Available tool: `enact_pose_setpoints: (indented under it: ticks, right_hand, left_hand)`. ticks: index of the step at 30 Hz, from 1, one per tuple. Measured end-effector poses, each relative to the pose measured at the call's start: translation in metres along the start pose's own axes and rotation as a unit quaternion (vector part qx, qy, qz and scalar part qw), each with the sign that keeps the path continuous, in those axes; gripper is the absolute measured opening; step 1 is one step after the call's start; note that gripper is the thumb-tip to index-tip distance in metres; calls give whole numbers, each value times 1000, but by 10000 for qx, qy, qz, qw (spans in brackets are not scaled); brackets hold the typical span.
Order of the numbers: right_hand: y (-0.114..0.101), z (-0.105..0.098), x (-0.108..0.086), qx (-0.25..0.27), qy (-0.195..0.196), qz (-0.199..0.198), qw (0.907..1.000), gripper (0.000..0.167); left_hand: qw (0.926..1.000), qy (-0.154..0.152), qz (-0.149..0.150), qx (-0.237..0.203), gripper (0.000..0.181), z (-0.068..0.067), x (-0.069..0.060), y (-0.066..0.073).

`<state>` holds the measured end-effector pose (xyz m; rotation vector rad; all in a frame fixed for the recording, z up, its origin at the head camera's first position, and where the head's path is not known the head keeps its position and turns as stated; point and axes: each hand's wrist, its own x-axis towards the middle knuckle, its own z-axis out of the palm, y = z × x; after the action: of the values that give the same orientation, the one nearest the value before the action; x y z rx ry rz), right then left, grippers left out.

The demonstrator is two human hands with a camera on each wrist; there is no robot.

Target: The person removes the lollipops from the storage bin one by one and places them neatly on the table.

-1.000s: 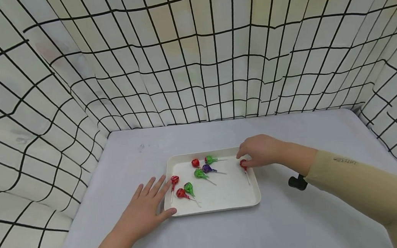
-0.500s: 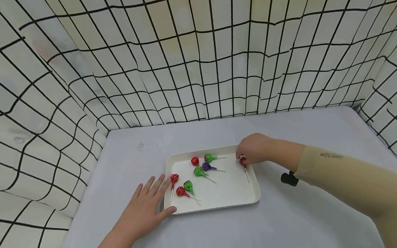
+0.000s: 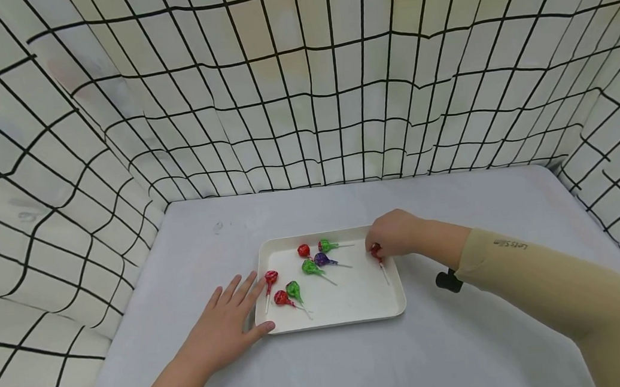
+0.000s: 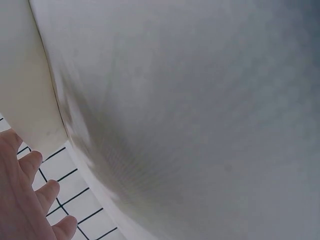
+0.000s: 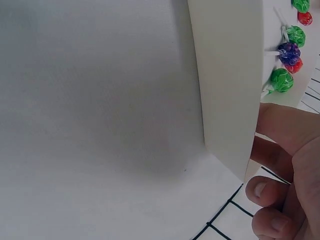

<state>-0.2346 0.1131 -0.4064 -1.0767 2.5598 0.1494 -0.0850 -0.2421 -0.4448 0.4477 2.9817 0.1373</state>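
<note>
You get bright light in the head view, with a soft shadow on the desk (image 3: 327,366) under your right sleeve (image 3: 538,285). Your wrist views look greyer and dimmer; the left is hazy.

A red-wrapped lollipop (image 3: 376,250), its head partly covered and white stick angled toward the near side, is at the right end of a shallow, white, rectangular tray (image 3: 350,303).

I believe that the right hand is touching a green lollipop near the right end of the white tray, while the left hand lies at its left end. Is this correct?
Not quite: the right hand is at a red lollipop, not a green one, as the head view shows. The white tray and the left hand are as you say.
</note>
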Motion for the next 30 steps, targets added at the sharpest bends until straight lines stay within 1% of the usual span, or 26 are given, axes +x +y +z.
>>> enact_pose_setpoints:
  ticks: [7, 14, 19, 24, 30]
  right_hand:
    - [2, 3, -2, 102, 37, 59, 9999, 21]
    - [5, 6, -2, 124, 98, -38, 9999, 20]
    - [7, 8, -1, 213, 102, 7, 9997, 21]
    - [11, 4, -1, 276, 176, -11, 9995, 23]
    - [12, -3, -5, 376, 411, -50, 9984, 24]
  left_hand:
    - [10000, -24, -3, -70, 89, -2, 1, 2]
    - [10000, -40, -25, -42, 91, 0, 1, 0]
    - [10000, -26, -5, -28, 91, 1, 1, -1]
    - [9999, -99, -27, -42, 92, 1, 2, -1]
    - [10000, -35, 23, -71, 92, 1, 2, -2]
